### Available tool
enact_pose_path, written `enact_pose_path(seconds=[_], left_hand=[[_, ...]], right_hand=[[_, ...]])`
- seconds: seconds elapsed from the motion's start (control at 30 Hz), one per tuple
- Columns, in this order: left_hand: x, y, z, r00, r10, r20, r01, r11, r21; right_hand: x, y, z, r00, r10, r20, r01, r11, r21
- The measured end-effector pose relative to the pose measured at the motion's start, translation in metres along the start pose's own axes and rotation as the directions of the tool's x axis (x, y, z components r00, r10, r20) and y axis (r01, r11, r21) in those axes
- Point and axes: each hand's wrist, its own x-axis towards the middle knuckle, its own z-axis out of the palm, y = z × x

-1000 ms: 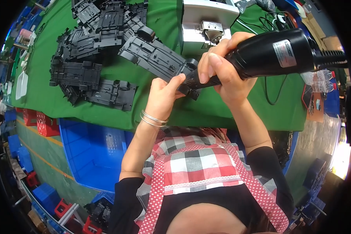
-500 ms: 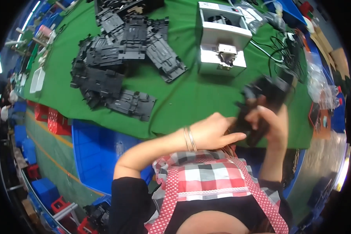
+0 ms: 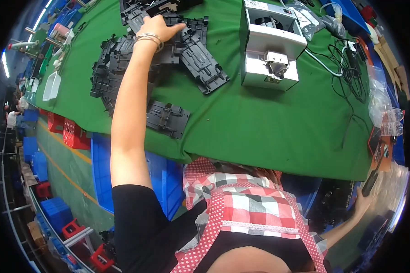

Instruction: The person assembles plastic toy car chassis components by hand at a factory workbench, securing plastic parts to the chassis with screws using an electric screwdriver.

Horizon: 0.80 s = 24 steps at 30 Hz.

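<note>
Head view: green counter (image 3: 259, 118)
Left hand (image 3: 157, 28): fingers spread flat on black plastic parts (image 3: 123, 63)
Right hand (image 3: 362, 202): low at the side, grip unclear

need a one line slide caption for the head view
Left hand reaches onto a pile of black moulded plastic panels on the green table mat; right hand hangs low beside the table edge.

Black plastic parts (image 3: 123, 77) crowd around the left hand (image 3: 158, 28); to its right, past the grey metal machine (image 3: 269, 45), bare green mat (image 3: 269, 118) lies open.
</note>
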Motion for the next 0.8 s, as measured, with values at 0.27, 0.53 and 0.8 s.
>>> enact_pose_path(seconds=[0.27, 0.53, 0.8], left_hand=[[-0.026, 0.005, -0.035, 0.918, 0.028, -0.396, -0.236, 0.841, -0.487], [-0.211, 0.083, -0.040, 0.784, 0.393, 0.480, 0.619, -0.436, -0.653], [-0.248, 0.111, 0.011, 0.729, 0.391, 0.562, 0.681, -0.332, -0.653]], right_hand=[[-0.042, -0.178, 0.044, 0.785, -0.597, -0.166, 0.238, 0.043, 0.970], [-0.124, -0.353, 0.068, 0.510, -0.645, -0.569, 0.069, -0.629, 0.774], [-0.149, -0.414, 0.097, 0.370, -0.641, -0.673, 0.220, -0.644, 0.733]])
